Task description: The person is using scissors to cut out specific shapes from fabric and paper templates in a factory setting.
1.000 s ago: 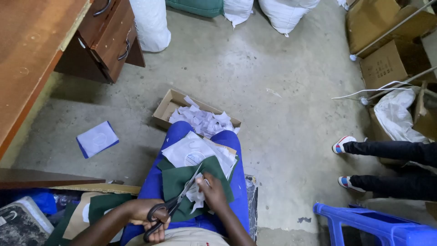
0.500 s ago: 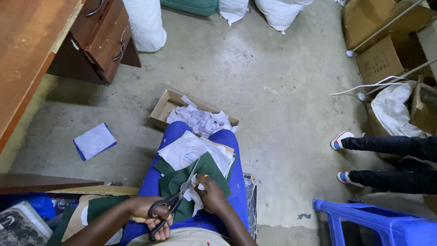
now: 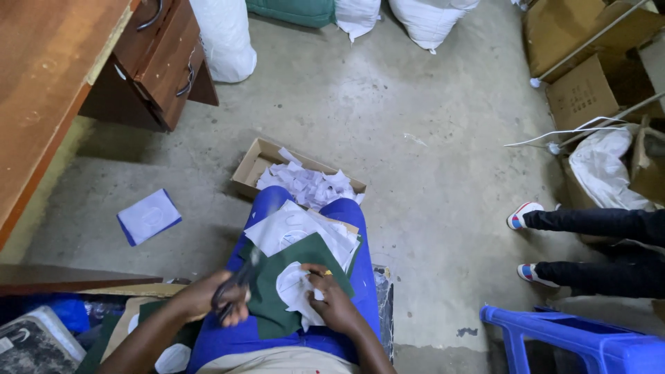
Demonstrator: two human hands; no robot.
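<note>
A person sat with cloth and paper on the lap, clutter set around on the floor.

On the lap lay a piece of cloth (image 3: 291, 291) with a paper cut-out (image 3: 294, 291) on top, and a stack of paper sheets (image 3: 298, 228) beyond it toward the knees. The left hand (image 3: 208, 298) held scissors (image 3: 239, 280) at the cloth's left edge; the right hand (image 3: 332, 301) pressed on the cut-out. Just past the knees stood an open cardboard box (image 3: 260, 163) with paper scraps (image 3: 308, 185) in it. A loose sheet (image 3: 149, 216) lay on the floor to the left, a desk with drawers (image 3: 163, 62) behind that. Sacks (image 3: 426, 17) lined the far side. To the right were another person's legs (image 3: 596, 246), with a plastic stool (image 3: 575, 339) nearer and cardboard boxes (image 3: 582, 90) farther.
</note>
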